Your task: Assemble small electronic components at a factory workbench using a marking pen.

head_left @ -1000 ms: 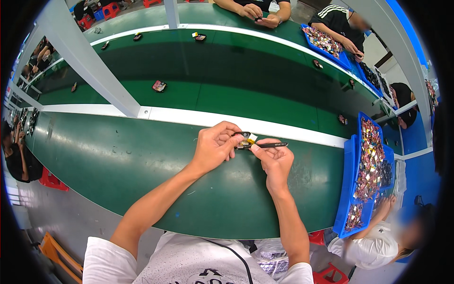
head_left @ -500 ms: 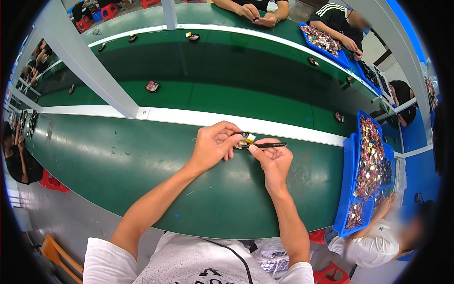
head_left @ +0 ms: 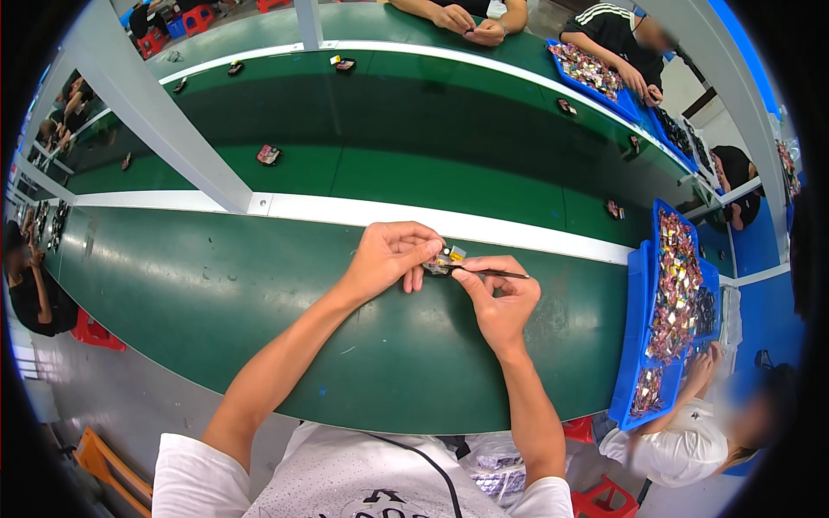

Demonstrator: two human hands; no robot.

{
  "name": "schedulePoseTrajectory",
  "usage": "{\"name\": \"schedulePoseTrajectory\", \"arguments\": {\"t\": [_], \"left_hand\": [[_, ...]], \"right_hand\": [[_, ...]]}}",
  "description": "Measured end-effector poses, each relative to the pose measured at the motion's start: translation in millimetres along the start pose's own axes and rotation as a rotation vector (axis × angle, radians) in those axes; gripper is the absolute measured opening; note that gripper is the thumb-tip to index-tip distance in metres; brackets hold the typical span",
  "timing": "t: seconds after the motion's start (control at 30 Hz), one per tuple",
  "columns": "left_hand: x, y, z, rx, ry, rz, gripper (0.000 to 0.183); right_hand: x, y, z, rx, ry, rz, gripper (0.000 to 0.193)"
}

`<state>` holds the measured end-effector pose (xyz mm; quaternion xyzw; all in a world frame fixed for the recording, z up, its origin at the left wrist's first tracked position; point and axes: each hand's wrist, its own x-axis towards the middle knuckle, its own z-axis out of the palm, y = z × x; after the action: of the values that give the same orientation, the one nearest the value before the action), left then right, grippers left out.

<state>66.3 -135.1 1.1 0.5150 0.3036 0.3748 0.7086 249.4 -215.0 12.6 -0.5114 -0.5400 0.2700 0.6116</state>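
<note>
Over the green tabletop (head_left: pixel 414 345), my left hand (head_left: pixel 386 262) is closed, its thumb and fingers pinching a small dark electronic part (head_left: pixel 439 261) with a silver-and-yellow piece at its far side. Fingers cover much of it, so its exact kind is hard to tell. My right hand (head_left: pixel 505 304) grips black tweezers (head_left: pixel 508 274) between thumb and fingers. Their tips point left and reach the near side of the part. Whether the tips touch or pinch anything on it is too small to see.
Beyond a white rail (head_left: pixel 449 227) runs a green belt (head_left: pixel 414 173) carrying spaced small assemblies, one a pinkish-black unit (head_left: pixel 268 154). Blue trays (head_left: pixel 635 332) heaped with small colourful parts (head_left: pixel 672 293) stand at right. A white post (head_left: pixel 164 112) rises at left. Co-workers sit around.
The assemblies on the belt have shifted slightly left. My right hand has turned a little, so the tweezers now slope down to the right and show their thin edge. My left hand keeps its pinch.
</note>
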Motion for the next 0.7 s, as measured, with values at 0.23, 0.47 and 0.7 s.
{"name": "schedulePoseTrajectory", "arguments": {"t": [0.23,0.47,0.7], "left_hand": [[-1.3,-1.3,-2.3,0.015,0.007,-0.012,0.022],[-1.2,-1.0,-1.9,0.033,-0.027,-0.014,0.020],[1.8,-2.9,-3.5,0.002,0.016,0.026,0.022]], "right_hand": [[0.7,2.0,-1.2,-0.040,-0.041,0.016,0.011],[0.4,5.5,-4.2,-0.030,-0.057,0.052,0.011],[-2.1,4.0,1.0,-0.031,0.019,0.012,0.013]]}}
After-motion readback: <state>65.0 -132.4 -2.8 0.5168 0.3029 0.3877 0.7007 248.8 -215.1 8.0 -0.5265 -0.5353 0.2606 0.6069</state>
